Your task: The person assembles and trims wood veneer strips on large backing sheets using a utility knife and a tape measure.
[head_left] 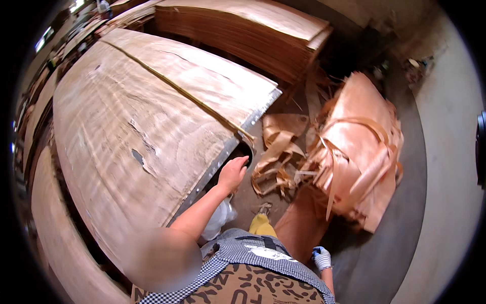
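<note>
My bare left hand (234, 173) was at the right edge of the pale wooden sheet (177, 137), fingers part-bent at a dark, round-rimmed thing (245, 150); I could not tell whether they gripped it. Just beyond them, a thin stick (176, 87) jutted past that edge, well apart from my gloved right hand (322, 258), whose hold I could not make out. The stick looked yellowish-brown and slender, its long axis slanting across the sheet from far left to near right
</note>
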`<state>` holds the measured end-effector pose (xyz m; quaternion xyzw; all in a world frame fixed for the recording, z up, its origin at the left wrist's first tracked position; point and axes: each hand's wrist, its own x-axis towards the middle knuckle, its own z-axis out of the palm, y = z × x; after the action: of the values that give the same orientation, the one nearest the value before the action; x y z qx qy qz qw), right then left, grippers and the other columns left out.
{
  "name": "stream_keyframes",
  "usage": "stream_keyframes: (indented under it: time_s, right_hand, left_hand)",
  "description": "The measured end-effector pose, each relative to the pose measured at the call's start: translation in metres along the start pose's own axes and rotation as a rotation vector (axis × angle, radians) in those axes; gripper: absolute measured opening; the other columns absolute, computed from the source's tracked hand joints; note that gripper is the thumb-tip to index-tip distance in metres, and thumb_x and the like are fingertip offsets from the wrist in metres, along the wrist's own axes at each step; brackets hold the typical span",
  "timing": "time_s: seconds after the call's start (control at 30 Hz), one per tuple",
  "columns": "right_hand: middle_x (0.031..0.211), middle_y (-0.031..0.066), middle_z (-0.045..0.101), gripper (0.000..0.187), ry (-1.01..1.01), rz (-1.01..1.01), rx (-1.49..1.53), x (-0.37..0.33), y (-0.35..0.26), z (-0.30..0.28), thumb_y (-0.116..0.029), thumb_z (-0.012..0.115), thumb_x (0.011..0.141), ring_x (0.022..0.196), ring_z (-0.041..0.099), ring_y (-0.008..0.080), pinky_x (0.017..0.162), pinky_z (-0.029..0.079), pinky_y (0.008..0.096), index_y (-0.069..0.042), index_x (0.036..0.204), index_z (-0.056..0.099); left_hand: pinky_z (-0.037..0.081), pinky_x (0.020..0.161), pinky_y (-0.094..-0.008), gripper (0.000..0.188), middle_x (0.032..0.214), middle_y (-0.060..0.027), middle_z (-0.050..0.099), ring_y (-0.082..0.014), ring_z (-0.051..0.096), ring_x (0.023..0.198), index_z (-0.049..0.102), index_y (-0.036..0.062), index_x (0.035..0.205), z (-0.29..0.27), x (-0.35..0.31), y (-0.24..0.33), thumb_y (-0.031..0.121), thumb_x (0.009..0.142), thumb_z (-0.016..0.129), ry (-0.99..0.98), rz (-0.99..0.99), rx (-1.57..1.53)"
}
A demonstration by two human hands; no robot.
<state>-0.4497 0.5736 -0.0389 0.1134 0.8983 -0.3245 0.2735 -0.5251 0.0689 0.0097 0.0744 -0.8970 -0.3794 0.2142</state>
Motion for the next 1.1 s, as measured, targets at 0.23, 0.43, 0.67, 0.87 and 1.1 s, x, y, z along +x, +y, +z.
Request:
stream_keyframes:
  time_s: [0.23, 0.43, 0.67, 0.87, 1.1]
  right_hand:
    - [0.069, 0.0091, 0.061, 0.013, -0.020, -0.475, -0.299, 0.189, -0.109, -0.074, -0.006, 0.054, 0.078, 0.059, 0.056, 0.0147, 0.056, 0.047, 0.0295, -0.004, 0.090, 0.060]
    - [0.073, 0.0078, 0.060, 0.017, -0.170, -0.583, -0.163, 0.289, -0.177, -0.086, -0.001, 0.051, 0.078, 0.057, 0.055, 0.0125, 0.053, 0.046, 0.0253, -0.002, 0.092, 0.059]
    - [0.084, 0.0198, 0.058, 0.020, -0.029, -0.613, -0.493, 0.284, -0.260, -0.141, -0.021, 0.042, 0.083, 0.075, 0.056, 0.0368, 0.066, 0.045, 0.0458, -0.008, 0.087, 0.055]
    - [0.087, 0.0178, 0.057, 0.015, 0.417, -0.236, -0.320, 0.284, -0.255, -0.152, -0.019, 0.048, 0.080, 0.078, 0.057, 0.0343, 0.069, 0.046, 0.0444, -0.009, 0.090, 0.055]
    - [0.087, 0.0173, 0.062, 0.018, 0.874, 0.205, 0.278, 0.282, -0.135, -0.216, -0.014, 0.052, 0.080, 0.081, 0.060, 0.0296, 0.072, 0.047, 0.0357, -0.006, 0.092, 0.062]
  left_hand:
    - [0.044, 0.076, -0.0406, 0.039, 0.093, -0.0145, 0.050, -0.0318, 0.052, 0.090, 0.051, 0.0149, 0.113, 0.047, 0.099, -0.041, 0.030, 0.077, 0.058, 0.114, -0.624, 0.344]
    - [0.044, 0.062, -0.0421, 0.020, 0.074, -0.0128, 0.060, -0.0317, 0.057, 0.074, 0.055, 0.0102, 0.080, 0.023, 0.106, -0.050, 0.029, 0.074, 0.058, 0.253, -0.888, 0.207]
    - [0.030, 0.092, -0.0448, 0.043, 0.122, -0.0120, 0.040, -0.0307, 0.037, 0.113, 0.050, 0.0127, 0.112, -0.016, 0.097, -0.020, 0.008, 0.070, 0.058, 0.355, -0.668, 0.821]
    - [0.019, 0.099, -0.0473, 0.044, 0.130, -0.0125, 0.033, -0.0328, 0.028, 0.121, 0.046, 0.0116, 0.118, 0.074, 0.185, 0.021, 0.008, 0.074, 0.054, 0.058, -0.216, 0.519]
    - [0.025, 0.098, -0.0434, 0.043, 0.124, -0.0135, 0.042, -0.0324, 0.034, 0.118, 0.049, 0.0078, 0.113, 0.121, 0.254, 0.027, 0.002, 0.071, 0.054, -0.240, 0.135, 0.438]
